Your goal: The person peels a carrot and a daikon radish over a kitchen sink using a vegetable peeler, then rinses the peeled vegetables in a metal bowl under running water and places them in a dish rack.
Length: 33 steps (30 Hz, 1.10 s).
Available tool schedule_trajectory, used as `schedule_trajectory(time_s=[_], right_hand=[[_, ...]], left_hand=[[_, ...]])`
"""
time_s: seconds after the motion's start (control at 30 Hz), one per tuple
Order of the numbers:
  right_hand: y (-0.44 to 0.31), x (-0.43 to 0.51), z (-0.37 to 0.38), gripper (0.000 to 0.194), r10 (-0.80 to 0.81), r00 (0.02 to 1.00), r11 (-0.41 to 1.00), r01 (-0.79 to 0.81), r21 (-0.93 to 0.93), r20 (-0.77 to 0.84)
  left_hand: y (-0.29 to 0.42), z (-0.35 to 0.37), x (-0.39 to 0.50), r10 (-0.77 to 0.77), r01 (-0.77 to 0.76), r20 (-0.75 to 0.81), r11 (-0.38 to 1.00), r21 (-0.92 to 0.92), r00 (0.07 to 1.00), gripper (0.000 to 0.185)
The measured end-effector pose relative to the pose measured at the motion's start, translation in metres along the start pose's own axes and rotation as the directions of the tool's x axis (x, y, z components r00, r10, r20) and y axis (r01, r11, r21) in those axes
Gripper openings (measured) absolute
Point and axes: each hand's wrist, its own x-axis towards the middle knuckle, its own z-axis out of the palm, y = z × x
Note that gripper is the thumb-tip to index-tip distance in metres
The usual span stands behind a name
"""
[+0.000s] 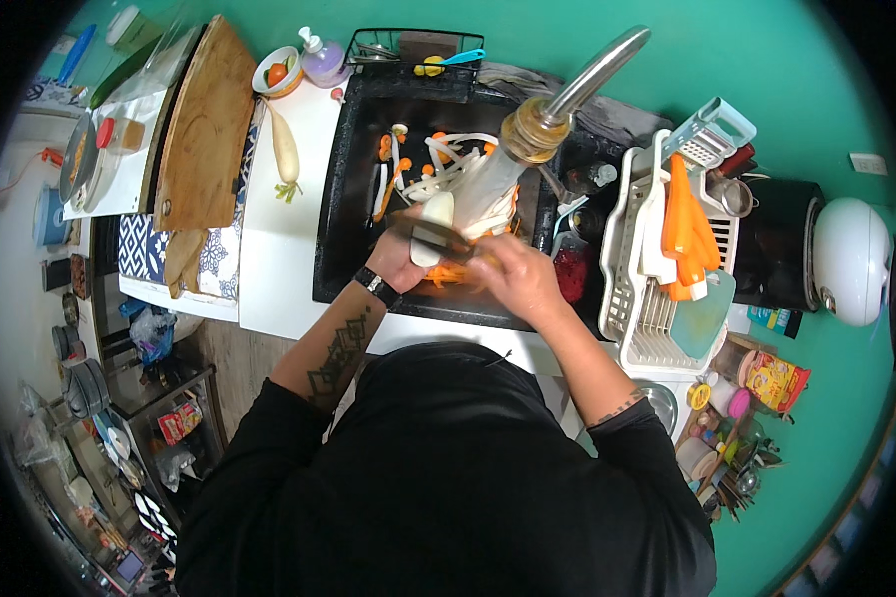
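Over the black sink (pixel 336 254), my left hand (pixel 397 257) holds a peeled white radish (pixel 437 213). My right hand (pixel 519 280) is closed around the handle end of a blurred knife or peeler (pixel 437 237), whose blade lies across the radish. White and orange peelings (pixel 455 160) are strewn in the sink below. Both hands are beside the stream from the metal faucet (pixel 560 104). An unpeeled white radish (pixel 282 145) with a green top lies on the counter left of the sink. Peeled carrots (pixel 679 216) rest in the white dish rack at the right.
The white dish rack (pixel 620 254) also holds a grater (pixel 709 134) and a green cutting board (pixel 705 317). A wooden board (pixel 205 127) stands at the left. A bowl with a tomato (pixel 278 72) and a soap pump bottle (pixel 322 60) are behind the sink's left corner.
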Motion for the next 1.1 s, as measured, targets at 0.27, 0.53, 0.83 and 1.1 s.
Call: schedule_trajectory(time_s=[0.27,0.53,0.83,1.1], right_hand=[[0.049,0.044,0.014,0.038,0.380,0.901,0.910,-0.325,-0.257,0.208],[0.042,0.005,0.014,0.039,0.375,0.920,0.913,-0.387,0.129,0.112],[-0.010,0.024,-0.012,0.035,-0.358,0.933,0.916,0.357,-0.186,0.025],[0.031,0.057,0.001,0.038,0.158,0.986,0.950,-0.138,-0.281,0.048]], left_hand=[[0.004,0.010,-0.019,-0.096,0.099,0.044,0.992,-0.081,0.994,0.047],[0.017,-0.004,-0.006,-0.086,0.085,-0.056,0.996,-0.013,0.995,0.047],[-0.012,-0.005,0.010,-0.059,0.067,0.049,0.981,-0.181,0.997,0.042],[-0.013,-0.004,-0.007,-0.101,0.113,0.078,0.978,-0.178,0.992,0.044]])
